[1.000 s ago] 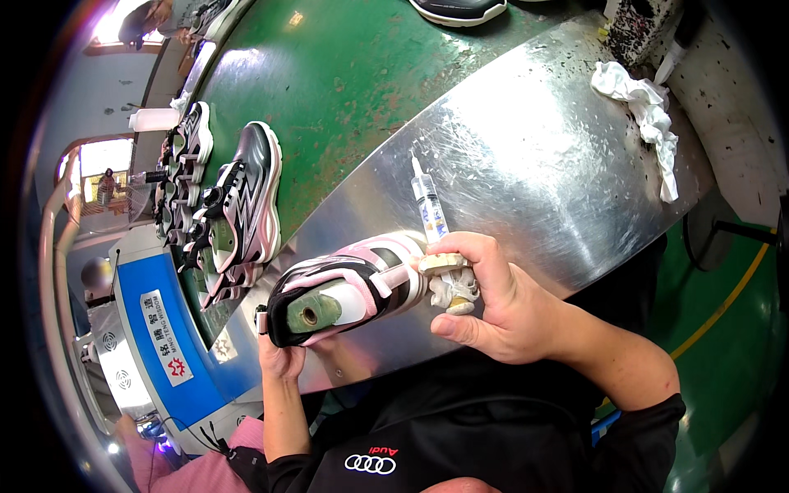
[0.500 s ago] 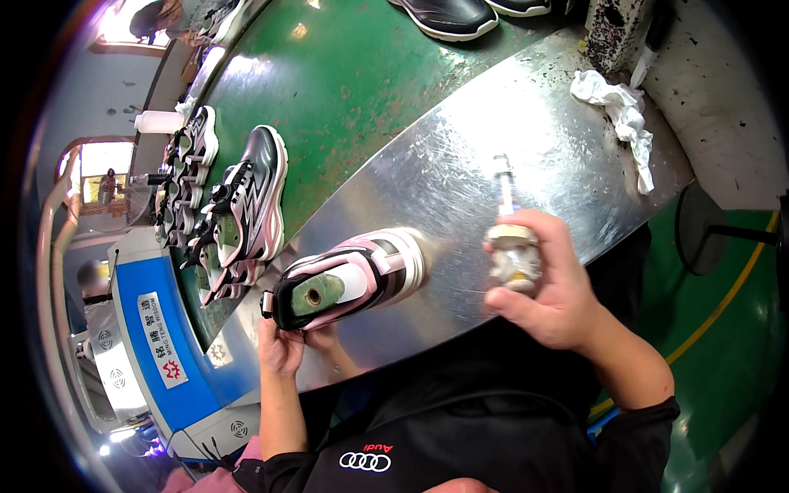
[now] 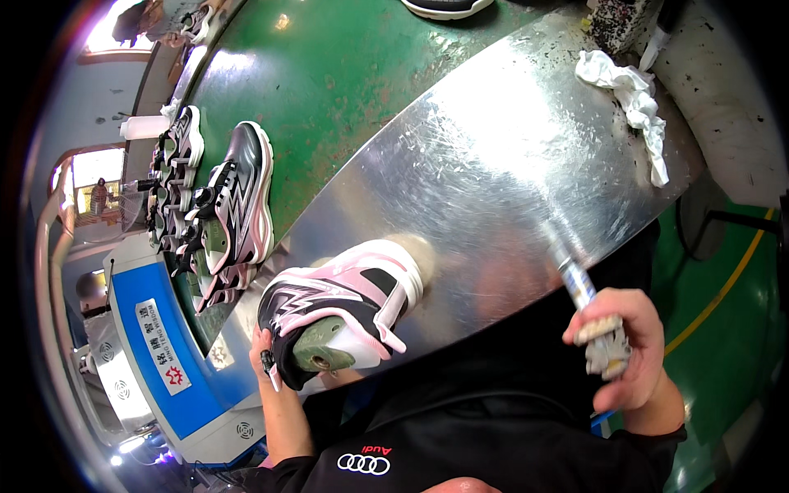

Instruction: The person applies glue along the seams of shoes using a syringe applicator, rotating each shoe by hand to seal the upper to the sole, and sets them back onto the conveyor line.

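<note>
A pink, black and white sneaker (image 3: pixel 349 289) is tipped on its side over the metal table, its opening toward me. Inside it sits a green shoe last (image 3: pixel 316 355) with a round hole. At the heel end my left hand (image 3: pixel 263 361) grips the sneaker, some of its fingers hidden behind it. My right hand (image 3: pixel 643 349), at the table's near edge and apart from the sneaker, is closed around a slim tool (image 3: pixel 573 277). That tool has a lumpy whitish handle and a metallic shaft; its tip is blurred, so I cannot tell its exact kind.
Several similar sneakers (image 3: pixel 246 197) stand in a row on the green surface (image 3: pixel 345 107) at left, beyond the metal table (image 3: pixel 460 172). A crumpled white cloth (image 3: pixel 637 99) lies at the far right. A dark shoe (image 3: pixel 448 6) shows at the top edge.
The sneaker has rolled in my left hand, so its patterned side now faces up. My right hand has moved right and nearer to me with the tool.
</note>
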Demonstrator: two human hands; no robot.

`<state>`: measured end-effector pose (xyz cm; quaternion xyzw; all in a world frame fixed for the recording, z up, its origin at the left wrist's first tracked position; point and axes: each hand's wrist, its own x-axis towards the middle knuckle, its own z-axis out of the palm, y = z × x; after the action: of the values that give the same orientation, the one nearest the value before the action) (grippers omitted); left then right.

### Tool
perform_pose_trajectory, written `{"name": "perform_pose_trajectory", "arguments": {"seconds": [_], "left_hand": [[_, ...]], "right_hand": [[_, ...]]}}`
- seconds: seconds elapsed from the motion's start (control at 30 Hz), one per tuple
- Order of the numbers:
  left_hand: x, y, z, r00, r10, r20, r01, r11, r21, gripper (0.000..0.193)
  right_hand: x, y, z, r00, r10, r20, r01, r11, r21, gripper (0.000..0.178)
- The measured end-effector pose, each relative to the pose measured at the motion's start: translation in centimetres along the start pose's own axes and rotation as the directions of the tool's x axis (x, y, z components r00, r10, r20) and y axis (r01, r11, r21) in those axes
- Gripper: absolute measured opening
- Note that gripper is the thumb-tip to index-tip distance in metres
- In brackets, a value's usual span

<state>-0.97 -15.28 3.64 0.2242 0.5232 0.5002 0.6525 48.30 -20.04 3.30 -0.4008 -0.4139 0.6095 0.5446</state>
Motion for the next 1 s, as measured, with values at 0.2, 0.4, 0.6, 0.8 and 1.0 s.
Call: {"name": "perform_pose_trajectory", "arguments": {"seconds": [0.2,0.4,0.6,0.8,1.0], "left_hand": [[-0.5,-0.2,0.0,1.0,0.01,-0.019,-0.009,1.0,0.016,0.041],[-0.8,-0.1,-0.1,0.999,0.012,-0.036,-0.011,1.0,0.023,0.042],[-1.4,-0.3,-0.1,0.999,0.007,-0.046,-0.006,1.0,0.021,0.043],[-1.6,-0.4,-0.1,0.999,0.002,-0.051,-0.001,1.0,0.023,0.044],[-1.6,-0.4,-0.2,0.999,0.0,-0.053,0.001,1.0,0.021,0.045]], "right_hand": [[1.4,2.2,2.8,0.969,-0.07,0.239,-0.06,0.866,0.496,0.074],[2.5,3.1,3.6,0.949,-0.06,0.309,-0.107,0.862,0.495,0.074],[3.0,3.5,4.2,0.938,0.002,0.347,-0.179,0.86,0.478,0.069],[3.4,3.6,4.4,0.923,0.016,0.383,-0.216,0.848,0.484,0.066],[3.5,4.1,4.5,0.917,0.013,0.398,-0.219,0.851,0.478,0.066]]}}
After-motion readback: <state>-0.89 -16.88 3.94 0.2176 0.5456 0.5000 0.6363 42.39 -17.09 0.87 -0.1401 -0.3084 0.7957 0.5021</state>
